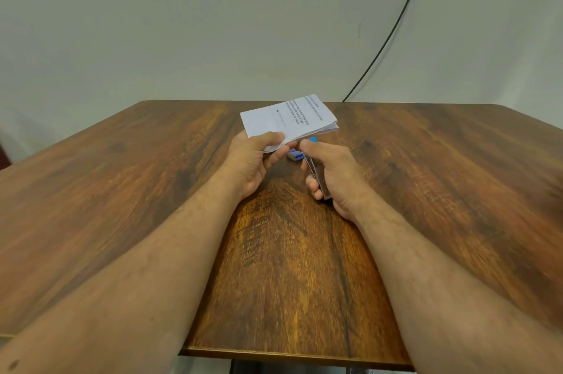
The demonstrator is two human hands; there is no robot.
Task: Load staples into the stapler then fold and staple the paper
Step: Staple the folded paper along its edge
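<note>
Head view, just above the centre of the frame: the left hand [253, 157] pinches the near corner of a folded white sheet of printed paper [289, 119], thumb on top and fingers curled beneath, so that the sheet is lifted off the wood and its far edge reaches toward the back of the table. Its layered edges fan slightly apart at the right side. Just right of it, the right hand [332, 174] is wrapped around a slim dark stapler [318, 178], thumb pressing along its top and fingers curled under it, with the stapler's front end pointing at the paper corner that the left hand holds; whether the stapler mouth already touches the paper cannot be told. Between and slightly beyond the two hands, a small blue and white cardboard staple box [300, 151] lies on the table, partly hidden by the paper and the right thumb. Both bare forearms stretch from the lower corners of the frame across a brown wood-grain table [122, 206]. Behind it stands a pale wall [182, 23], and a thin black cable [396, 23] runs down it at the upper right to the table's back edge.
</note>
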